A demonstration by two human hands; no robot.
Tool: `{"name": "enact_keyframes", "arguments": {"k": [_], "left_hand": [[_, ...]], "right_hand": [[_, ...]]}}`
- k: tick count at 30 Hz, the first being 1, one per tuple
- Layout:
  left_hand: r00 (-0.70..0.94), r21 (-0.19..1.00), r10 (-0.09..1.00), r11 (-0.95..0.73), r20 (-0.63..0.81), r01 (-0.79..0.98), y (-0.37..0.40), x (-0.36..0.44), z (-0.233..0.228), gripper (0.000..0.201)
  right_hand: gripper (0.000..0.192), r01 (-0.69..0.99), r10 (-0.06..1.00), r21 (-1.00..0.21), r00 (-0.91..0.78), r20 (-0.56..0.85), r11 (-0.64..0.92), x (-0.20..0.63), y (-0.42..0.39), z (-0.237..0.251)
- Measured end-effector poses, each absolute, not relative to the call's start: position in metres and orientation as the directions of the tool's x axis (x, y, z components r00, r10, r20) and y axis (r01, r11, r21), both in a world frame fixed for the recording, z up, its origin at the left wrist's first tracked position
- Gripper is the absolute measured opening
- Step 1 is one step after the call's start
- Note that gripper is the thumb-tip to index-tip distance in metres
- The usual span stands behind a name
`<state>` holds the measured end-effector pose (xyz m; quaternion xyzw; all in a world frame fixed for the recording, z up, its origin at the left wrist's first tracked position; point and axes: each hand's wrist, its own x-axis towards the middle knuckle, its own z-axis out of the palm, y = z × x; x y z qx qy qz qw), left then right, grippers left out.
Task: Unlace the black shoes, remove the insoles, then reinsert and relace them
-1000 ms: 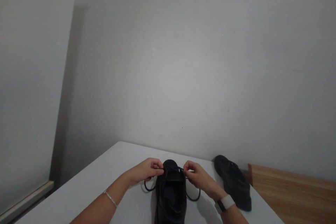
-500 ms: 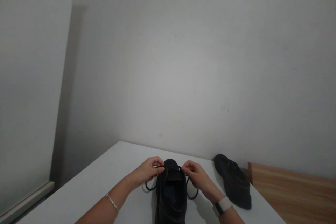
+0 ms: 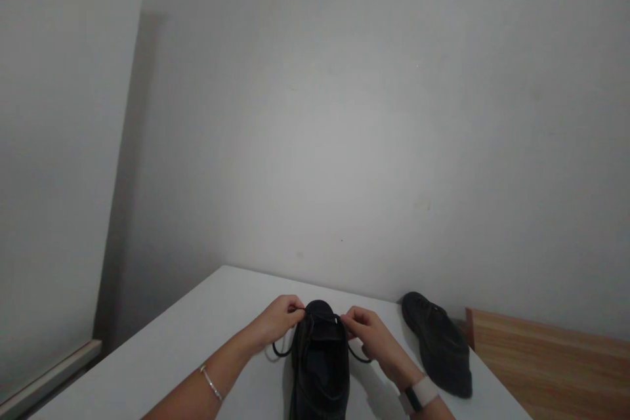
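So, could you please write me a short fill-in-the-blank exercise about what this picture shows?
1. Both hands pinch the laces of a ____ shoe.
2. The left hand wears a thin ____ at the wrist.
3. The second shoe lies to the person's ____.
4. Both shoes rest on a ____ table.

Missing words: black; bracelet; right; white
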<state>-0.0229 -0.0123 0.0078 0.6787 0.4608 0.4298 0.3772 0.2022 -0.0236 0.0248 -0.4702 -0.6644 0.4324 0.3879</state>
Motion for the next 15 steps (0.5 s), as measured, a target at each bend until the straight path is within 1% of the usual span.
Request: {"name": "enact_keyframes", "arguments": {"k": [2, 4, 8, 15], "left_hand": [[0.196, 0.926, 0.97, -0.203, 0.145, 0.318, -0.018, -0.023, 0.011, 0.022], [0.21, 0.938, 0.974, -0.151, 0.087, 0.311, -0.023, -0.025, 0.016, 0.027], [0.243, 0.961, 0.97, -0.096, 0.032, 0.258, -0.03, -0.028, 0.024, 0.035], [0.307, 0.996, 0.951, 0.014, -0.04, 0.088, -0.03, -0.034, 0.028, 0.043]], "right_hand": [[0.035, 0.278, 0.961, -0.945, -0.258, 0.101, 0.174, 0.202, -0.025, 0.025], [0.036, 0.281, 0.959, -0.946, -0.27, 0.083, 0.161, 0.203, -0.025, 0.024], [0.036, 0.244, 0.952, -0.961, -0.301, 0.056, 0.134, 0.205, -0.025, 0.022], [0.036, 0.057, 0.948, -0.998, -0.317, 0.012, 0.031, 0.209, -0.025, 0.022]]}}
